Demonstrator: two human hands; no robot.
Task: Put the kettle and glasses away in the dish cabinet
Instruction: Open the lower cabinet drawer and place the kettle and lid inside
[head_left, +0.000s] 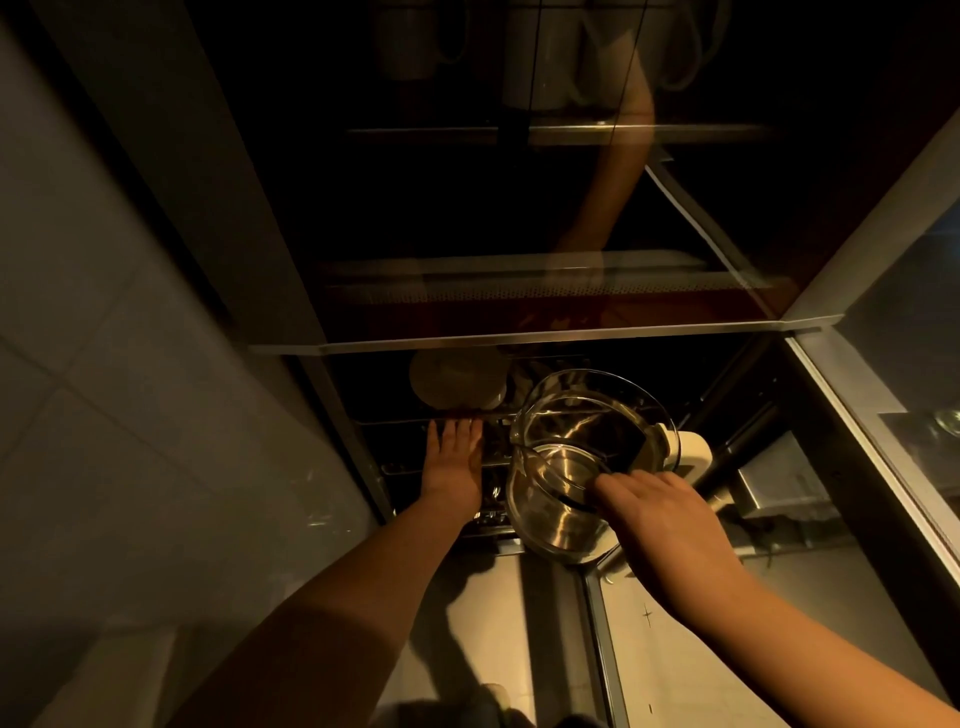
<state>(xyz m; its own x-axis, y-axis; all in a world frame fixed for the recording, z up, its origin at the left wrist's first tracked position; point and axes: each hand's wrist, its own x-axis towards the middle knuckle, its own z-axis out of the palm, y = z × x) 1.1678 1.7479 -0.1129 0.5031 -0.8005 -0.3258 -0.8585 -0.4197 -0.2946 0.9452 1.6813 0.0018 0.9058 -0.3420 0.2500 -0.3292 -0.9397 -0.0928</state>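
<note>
— Where is the kettle (582, 457) from the hands?

— In the right hand (660, 525) — its fingers curl over the near rim, pinching the glass wall, so the body hangs just beyond the knuckles. The cream handle (688, 452) sticks out past the hand, on the far right side of the jug.

— And the left hand (454, 457)?

— Flat and spread, fingers straight, pressing on the rack (405, 467) just left of the kettle. It holds nothing.

— Which way does the kettle lie?

— Tilted. Its mouth faces up towards the camera and its base points down into the cabinet (545, 332), beyond the right hand's fingertips.

— So the coming move turns on what?

— On the gap beyond and below the right hand, I'd judge — the kettle has to travel forward and down along its own axis onto the rack. A pale bowl (457, 379) sits beyond the left hand, close to the kettle's far rim; that looks like the thing to steer clear of.

— Which hand is nearer the spot?

— The right, since it already carries the kettle. The left seems to steady the rack.

— The glasses?

— I can't make them out in this dim light.
</note>
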